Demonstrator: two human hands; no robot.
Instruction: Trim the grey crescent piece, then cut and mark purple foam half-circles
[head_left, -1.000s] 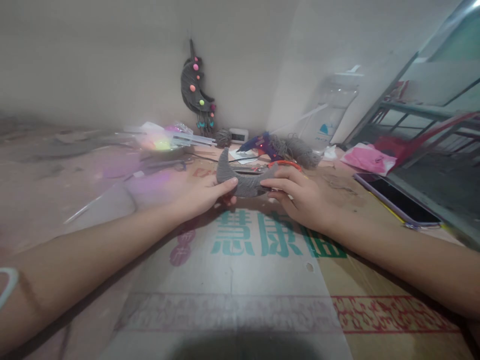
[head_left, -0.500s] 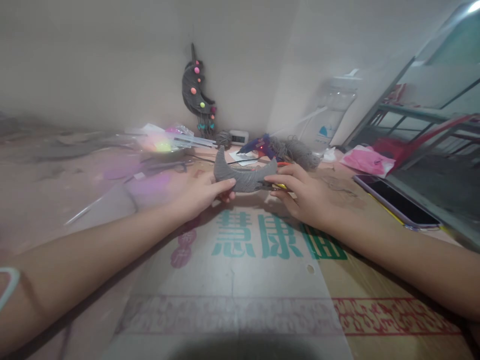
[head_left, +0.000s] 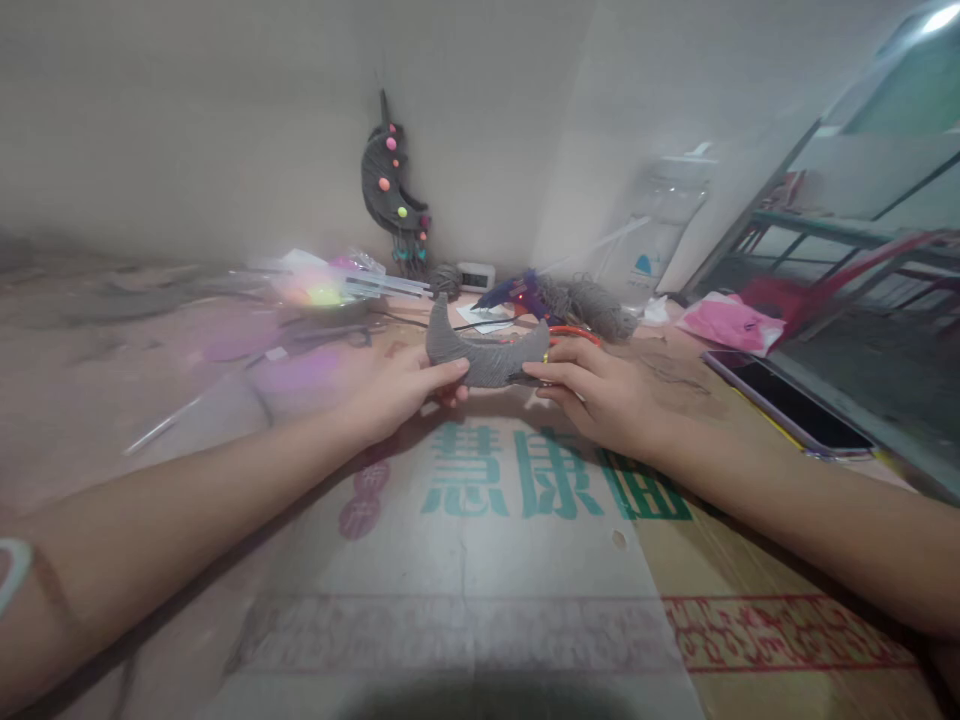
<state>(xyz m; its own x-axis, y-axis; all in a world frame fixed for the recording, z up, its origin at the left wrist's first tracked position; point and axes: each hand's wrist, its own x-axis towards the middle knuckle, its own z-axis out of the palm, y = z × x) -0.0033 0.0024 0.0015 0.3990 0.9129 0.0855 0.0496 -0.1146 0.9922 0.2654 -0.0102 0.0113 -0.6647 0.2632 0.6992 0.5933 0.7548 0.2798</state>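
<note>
A grey yarn-wrapped crescent moon (head_left: 491, 362) is held above the cardboard, its horns pointing up. My left hand (head_left: 420, 385) is closed on its left side, thumb on the front face and fingers behind. At its right end is my right hand (head_left: 592, 395), fingers bent around a small dark-tipped tool (head_left: 519, 378) that lies against the yarn. Yellow shows at the fingertips, and a red curved handle (head_left: 576, 334) appears behind the hand. The fingers hide most of this tool, so its kind is unclear.
Printed cardboard (head_left: 540, 560) covers the table. Behind stand a glue gun (head_left: 514, 290) with a lit red light, a grey yarn ball (head_left: 600, 305), a small digital clock (head_left: 477, 276) and a plastic bottle (head_left: 660, 230). A beaded moon (head_left: 384, 185) hangs on the wall; a phone (head_left: 787, 400) lies right.
My right hand has shifted slightly, its fingers nearer the moon's right end, and more of the red handle shows. The left hand keeps its hold. The view has moved a little.
</note>
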